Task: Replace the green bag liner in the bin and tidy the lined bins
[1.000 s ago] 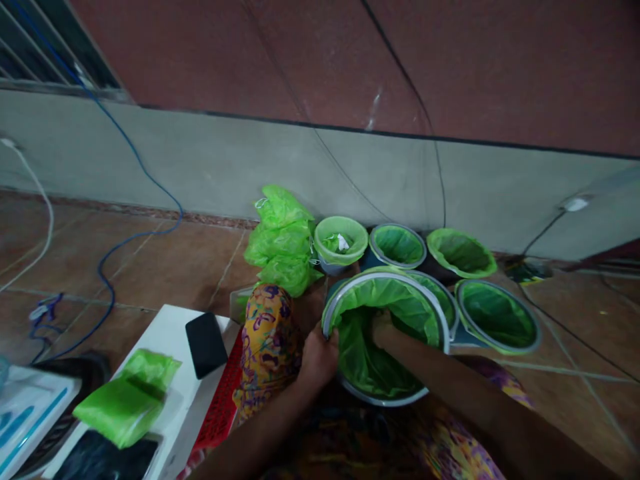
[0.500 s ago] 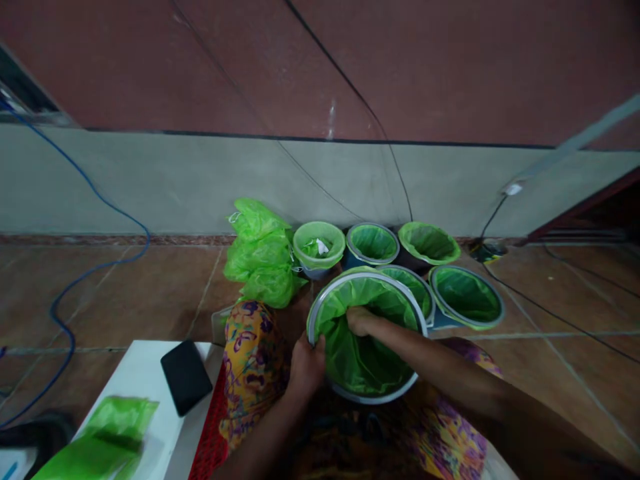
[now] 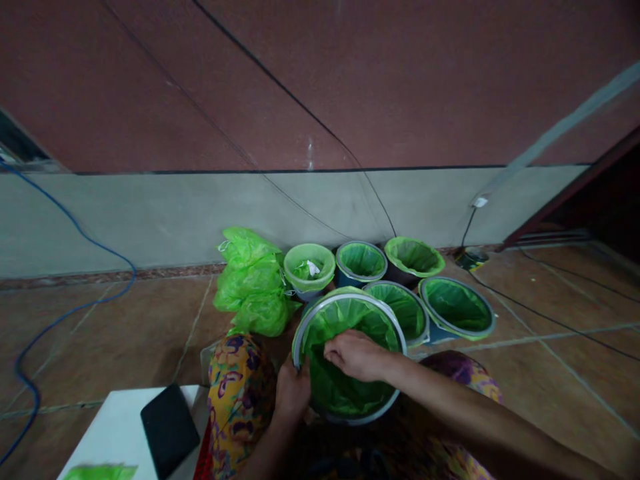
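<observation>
Trash bin [image 3: 350, 299] with a green bag [image 3: 345, 395] inside sits between my knees [image 3: 237, 380], near the other lined bins [image 3: 440, 334]. My left hand [image 3: 293, 390] pinches its rim [image 3: 299, 341]. My right hand [image 3: 354, 355] is curled up at the mouth, but I can't tell if it grips the bag. If I tug too hard, the bag could slip off the rim or rip
</observation>
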{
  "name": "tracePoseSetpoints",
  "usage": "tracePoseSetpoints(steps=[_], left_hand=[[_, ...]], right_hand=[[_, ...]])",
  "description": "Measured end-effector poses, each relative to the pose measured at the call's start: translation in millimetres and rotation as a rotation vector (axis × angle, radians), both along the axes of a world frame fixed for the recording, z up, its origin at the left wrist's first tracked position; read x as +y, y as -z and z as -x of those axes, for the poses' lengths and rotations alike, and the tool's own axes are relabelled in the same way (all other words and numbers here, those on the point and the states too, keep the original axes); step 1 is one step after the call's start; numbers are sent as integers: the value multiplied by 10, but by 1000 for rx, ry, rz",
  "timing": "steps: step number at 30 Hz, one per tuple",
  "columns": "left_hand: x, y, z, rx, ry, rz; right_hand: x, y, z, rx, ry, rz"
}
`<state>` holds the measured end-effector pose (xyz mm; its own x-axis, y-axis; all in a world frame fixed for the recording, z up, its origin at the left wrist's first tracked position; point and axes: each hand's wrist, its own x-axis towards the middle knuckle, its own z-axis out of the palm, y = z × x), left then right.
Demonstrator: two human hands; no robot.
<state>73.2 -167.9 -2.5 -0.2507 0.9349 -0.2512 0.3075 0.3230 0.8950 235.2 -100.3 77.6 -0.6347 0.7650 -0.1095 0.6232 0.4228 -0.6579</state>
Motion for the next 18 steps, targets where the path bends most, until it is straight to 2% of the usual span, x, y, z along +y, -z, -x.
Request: tracePoseSetpoints(steps=[2, 3, 4, 5, 6, 10, 12, 15, 18], left_hand=[[36, -41, 50, 80, 21, -30], [53, -66, 74, 132, 30, -41], [68, -92, 96, 184, 37, -50], [84, -120, 119, 233, 44, -54], [99, -148, 143, 273, 54, -62], [162, -263, 264, 389, 118, -150], [194, -314, 331, 437, 158, -189], [234, -380, 408, 502, 226, -208], [260, -451, 427, 579, 294, -201]], right_hand=[[121, -256, -189, 127, 153, -131], [197, -361, -295, 210, 279, -195], [276, -434, -398, 268, 401, -256], [349, -469, -493, 311, 470, -259], [411, -465, -575, 350, 502, -190], [490, -205, -766, 518, 413, 311], [455, -61, -816, 621, 434, 459], [388, 55, -872, 702, 473, 545], [317, 54, -844, 695, 448, 528]])
